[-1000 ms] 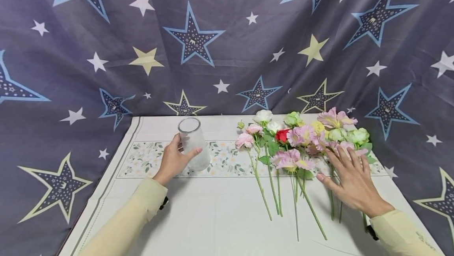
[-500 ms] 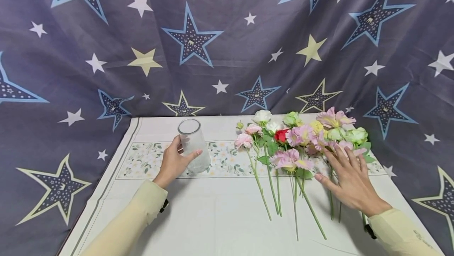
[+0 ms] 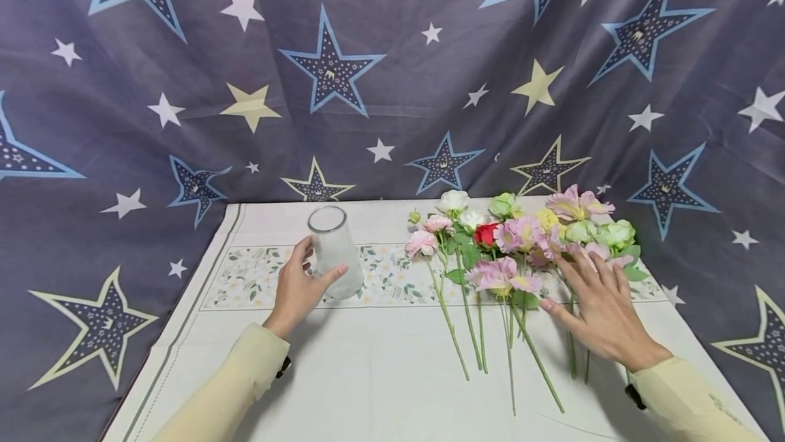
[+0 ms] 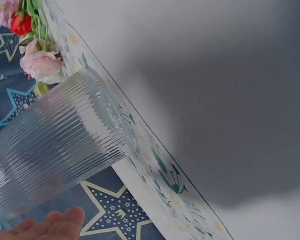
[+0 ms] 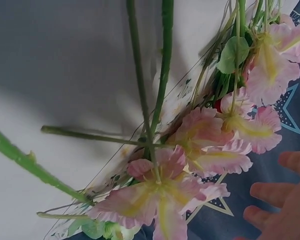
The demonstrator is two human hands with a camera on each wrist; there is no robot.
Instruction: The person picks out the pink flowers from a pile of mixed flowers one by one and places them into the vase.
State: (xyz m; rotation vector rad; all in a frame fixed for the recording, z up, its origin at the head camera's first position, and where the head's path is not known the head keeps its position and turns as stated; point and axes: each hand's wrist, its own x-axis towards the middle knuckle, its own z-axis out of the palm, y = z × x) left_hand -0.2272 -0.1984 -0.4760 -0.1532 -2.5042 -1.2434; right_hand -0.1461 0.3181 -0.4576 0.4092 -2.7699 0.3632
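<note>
A clear ribbed glass vase [image 3: 336,258] stands upright on the floral band of the tablecloth, left of centre. My left hand [image 3: 300,292] is at its left side, thumb in front and fingers spread loosely beside it. In the left wrist view the fingertips [image 4: 65,222] lie beside the vase [image 4: 60,140], not wrapped round it. My right hand [image 3: 604,312] hovers palm down with spread fingers over the lower blooms and stems of the artificial flowers [image 3: 499,275]. The right wrist view shows its fingers [image 5: 272,192] apart from the pink flowers [image 5: 160,195], holding nothing.
White, green, yellow, pink and red blooms lie in a heap at the right, stems towards the front. The white tablecloth [image 3: 380,374] covers the table. A dark star-patterned curtain [image 3: 392,88] hangs behind and at both sides.
My left hand has loosened slightly at the vase, its fingers showing more apart from the glass. The right hand has shifted a little to the left. Vase and flowers stay put.
</note>
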